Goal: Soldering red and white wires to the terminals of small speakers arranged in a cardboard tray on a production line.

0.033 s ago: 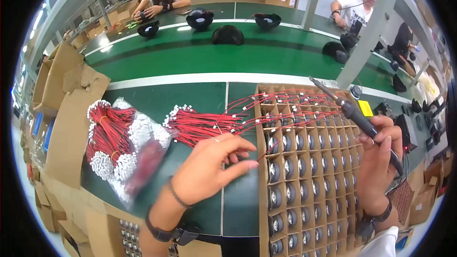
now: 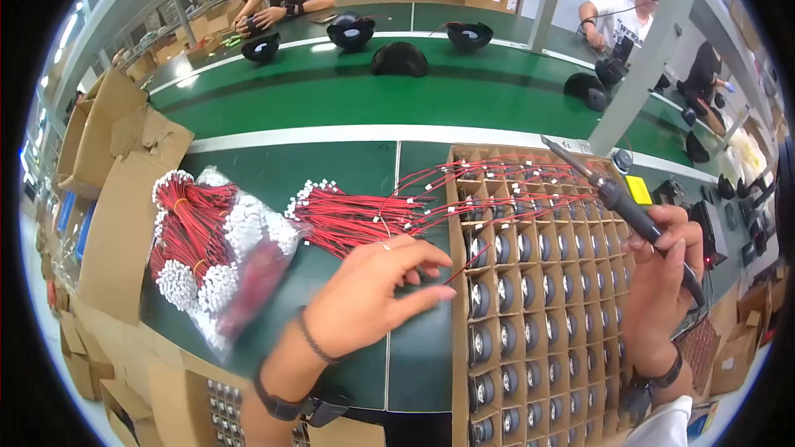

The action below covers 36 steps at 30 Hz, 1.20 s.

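Observation:
My left hand point(image 2: 364, 290) is curled over the bench beside a divided cardboard box, its thumb and fingers around a thin red-and-black wire point(image 2: 472, 266). The wire's free end runs from near my thumb tip over the box's edge cells. In my right hand point(image 2: 667, 281) is a soldering iron point(image 2: 631, 213), its tip pointing up and left above the box. Small round speakers point(image 2: 479, 300) fill the box's cells point(image 2: 490, 277). Several wires with white connectors lie across the back rows. Left of the box, a loose bundle of red wires point(image 2: 356, 217) rests on the bench.
A plastic bag of wire bundles point(image 2: 240, 248) lies at the left. Beyond the bench runs a green conveyor point(image 2: 331, 103) carrying black domed housings point(image 2: 399, 59). A metal post point(image 2: 642, 66) rises behind the box. Two people sit across the line. A yellow block point(image 2: 638, 190) is near the iron.
The scene sits slightly farther right in the picture. Both hands keep nearly the same pose, with the iron still in my right hand.

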Available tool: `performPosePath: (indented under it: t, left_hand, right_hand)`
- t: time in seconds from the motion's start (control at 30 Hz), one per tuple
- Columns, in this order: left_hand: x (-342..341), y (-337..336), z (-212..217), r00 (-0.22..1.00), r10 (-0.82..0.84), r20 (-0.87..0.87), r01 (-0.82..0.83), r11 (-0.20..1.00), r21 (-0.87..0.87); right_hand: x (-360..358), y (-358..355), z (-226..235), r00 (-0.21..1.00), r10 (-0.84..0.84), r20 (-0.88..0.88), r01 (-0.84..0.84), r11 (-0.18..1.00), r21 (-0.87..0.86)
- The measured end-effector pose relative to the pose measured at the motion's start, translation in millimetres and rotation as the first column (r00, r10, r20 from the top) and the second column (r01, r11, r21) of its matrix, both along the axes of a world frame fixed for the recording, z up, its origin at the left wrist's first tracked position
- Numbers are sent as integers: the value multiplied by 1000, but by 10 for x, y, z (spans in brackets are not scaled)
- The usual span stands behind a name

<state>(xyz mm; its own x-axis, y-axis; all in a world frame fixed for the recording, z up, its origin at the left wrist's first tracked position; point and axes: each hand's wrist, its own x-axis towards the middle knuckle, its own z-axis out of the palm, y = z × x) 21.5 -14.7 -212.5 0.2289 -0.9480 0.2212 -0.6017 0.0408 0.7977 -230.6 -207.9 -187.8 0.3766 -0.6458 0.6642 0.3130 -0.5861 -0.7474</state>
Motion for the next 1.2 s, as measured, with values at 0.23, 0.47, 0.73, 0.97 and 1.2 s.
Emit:
performPosePath:
  t: [0.23,0.47,0.73,0.97,1.2]
  left_hand:
    - [-84,-103,-225,1000,0,-30,0,1000,9]
    - [-126,-121,-257,974,65,-219,-56,997,46]
    - [-117,-149,-202,894,191,-405,-148,980,133]
    - [-91,-111,-273,911,209,-355,-230,973,-18]
    - [-130,-164,-183,938,253,-238,-277,958,-74]
  right_hand:
    - [-69,34,-8,999,-7,53,4,998,58]
    - [-153,-8,-22,995,-57,80,43,986,160]
    - [-181,-21,-9,997,-44,58,37,993,112]
    - [-181,-14,8,999,34,8,-35,992,123]
    - [-150,18,-22,996,-77,35,70,986,153]
